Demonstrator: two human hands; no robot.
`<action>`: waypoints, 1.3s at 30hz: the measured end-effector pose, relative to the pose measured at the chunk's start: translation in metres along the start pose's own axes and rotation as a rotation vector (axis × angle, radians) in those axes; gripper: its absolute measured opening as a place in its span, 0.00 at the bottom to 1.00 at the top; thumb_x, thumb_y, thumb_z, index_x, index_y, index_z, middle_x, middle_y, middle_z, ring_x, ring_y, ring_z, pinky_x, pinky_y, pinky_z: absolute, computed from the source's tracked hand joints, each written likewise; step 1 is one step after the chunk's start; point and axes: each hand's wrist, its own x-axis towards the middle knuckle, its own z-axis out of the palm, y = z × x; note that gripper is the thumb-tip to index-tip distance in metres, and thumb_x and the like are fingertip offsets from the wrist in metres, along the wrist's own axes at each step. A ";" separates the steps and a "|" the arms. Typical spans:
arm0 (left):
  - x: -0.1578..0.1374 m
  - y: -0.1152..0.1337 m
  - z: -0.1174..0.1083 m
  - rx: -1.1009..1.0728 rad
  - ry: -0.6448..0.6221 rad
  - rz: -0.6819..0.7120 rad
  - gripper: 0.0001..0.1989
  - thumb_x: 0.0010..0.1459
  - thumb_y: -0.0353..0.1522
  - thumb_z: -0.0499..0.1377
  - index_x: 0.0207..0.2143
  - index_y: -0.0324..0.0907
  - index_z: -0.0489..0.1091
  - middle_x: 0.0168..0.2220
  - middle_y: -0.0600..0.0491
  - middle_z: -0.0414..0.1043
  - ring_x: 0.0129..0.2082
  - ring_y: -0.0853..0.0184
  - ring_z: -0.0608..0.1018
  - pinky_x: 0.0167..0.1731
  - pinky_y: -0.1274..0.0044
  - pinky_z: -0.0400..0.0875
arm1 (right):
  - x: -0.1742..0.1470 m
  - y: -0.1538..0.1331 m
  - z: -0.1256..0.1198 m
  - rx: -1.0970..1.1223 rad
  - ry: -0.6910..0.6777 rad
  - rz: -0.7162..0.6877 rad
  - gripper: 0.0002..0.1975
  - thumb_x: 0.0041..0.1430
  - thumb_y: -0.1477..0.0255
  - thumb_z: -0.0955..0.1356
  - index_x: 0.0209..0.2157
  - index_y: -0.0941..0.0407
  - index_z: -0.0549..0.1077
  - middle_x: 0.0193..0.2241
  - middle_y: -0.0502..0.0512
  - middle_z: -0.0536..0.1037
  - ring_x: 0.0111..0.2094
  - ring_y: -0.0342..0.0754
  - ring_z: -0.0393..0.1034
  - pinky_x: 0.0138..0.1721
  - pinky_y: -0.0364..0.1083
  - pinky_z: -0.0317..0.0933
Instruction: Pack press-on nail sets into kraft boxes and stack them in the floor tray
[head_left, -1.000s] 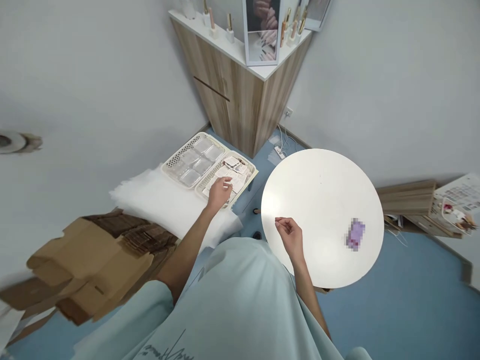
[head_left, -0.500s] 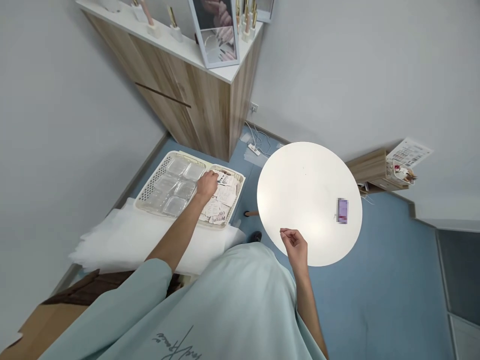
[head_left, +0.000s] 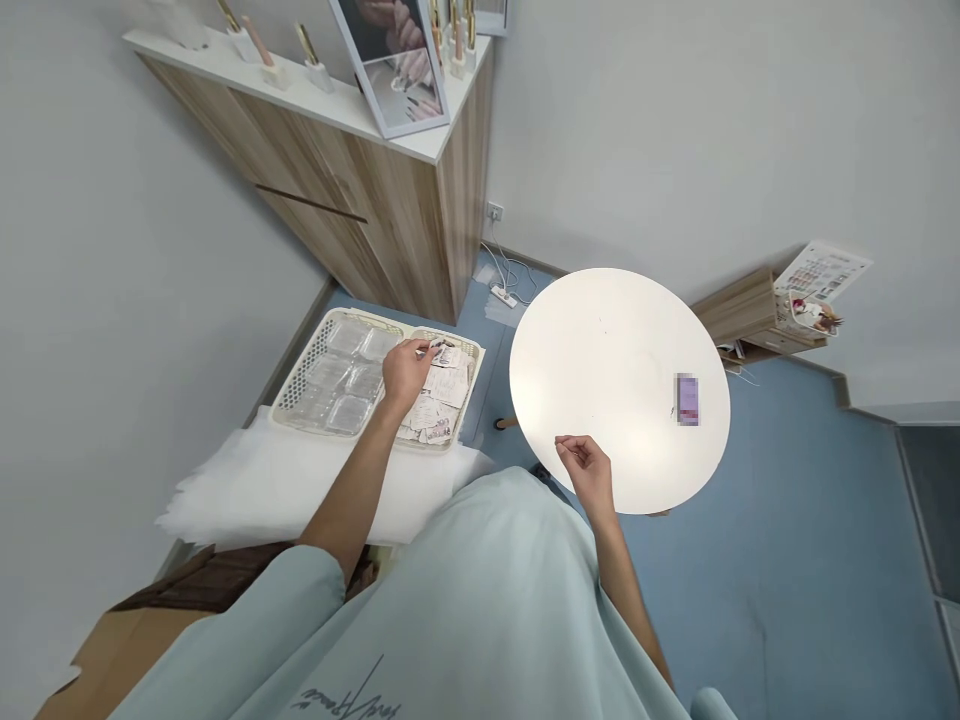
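Note:
My left hand (head_left: 407,374) is over the upper part of a cream basket (head_left: 468,405) that holds loose printed paper cards (head_left: 448,384). Its thumb and fingertips come together in a pinch at the topmost cards; whether a card is between them is too small to tell. Left of it, a second perforated basket (head_left: 294,385) contains clear plastic boxes (head_left: 349,374). My right hand (head_left: 587,470) hovers by the near left edge of a round white table (head_left: 600,360), fingers bunched in a pinch. Anything between those fingertips is too small to make out.
A purple pixelated object (head_left: 687,400) lies on the table's right side. White sheeting (head_left: 300,475) spreads below the baskets, above a cardboard box (head_left: 120,650). A wooden cabinet (head_left: 360,190) stands behind, with a power strip (head_left: 503,296) on the floor beside it. A small shelf (head_left: 739,305) is at right.
My left hand has drawn back slightly left, showing more of the upper cards. The right hand keeps its pinch, nearly in place. The whole view has shifted a little.

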 end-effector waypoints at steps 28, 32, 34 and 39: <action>-0.196 0.227 0.120 -0.937 -0.779 -0.248 0.31 0.57 0.55 0.71 0.54 0.43 0.79 0.50 0.42 0.81 0.50 0.52 0.82 0.46 0.66 0.77 | 0.051 0.034 -0.144 0.339 -0.341 0.158 0.24 0.58 0.45 0.76 0.34 0.52 0.78 0.32 0.53 0.82 0.40 0.52 0.80 0.50 0.52 0.74; -0.200 0.239 0.123 -1.061 -0.916 -0.259 0.42 0.53 0.57 0.73 0.62 0.42 0.76 0.57 0.35 0.79 0.56 0.43 0.81 0.51 0.59 0.77 | 0.047 0.037 -0.151 0.460 -0.443 0.243 0.24 0.55 0.46 0.78 0.32 0.53 0.78 0.32 0.52 0.80 0.38 0.50 0.79 0.46 0.50 0.74; -0.201 0.243 0.124 -1.080 -0.945 -0.275 0.43 0.51 0.57 0.74 0.63 0.43 0.75 0.60 0.35 0.78 0.57 0.44 0.81 0.52 0.60 0.77 | 0.045 0.039 -0.151 0.491 -0.450 0.265 0.24 0.55 0.47 0.79 0.31 0.54 0.78 0.32 0.52 0.79 0.37 0.49 0.78 0.45 0.48 0.74; -0.203 0.243 0.127 -1.015 -0.845 -0.309 0.37 0.56 0.50 0.75 0.63 0.43 0.75 0.63 0.37 0.76 0.58 0.50 0.80 0.55 0.63 0.72 | 0.042 0.041 -0.148 0.388 -0.238 0.204 0.21 0.55 0.50 0.79 0.35 0.54 0.81 0.32 0.53 0.81 0.36 0.49 0.79 0.44 0.48 0.72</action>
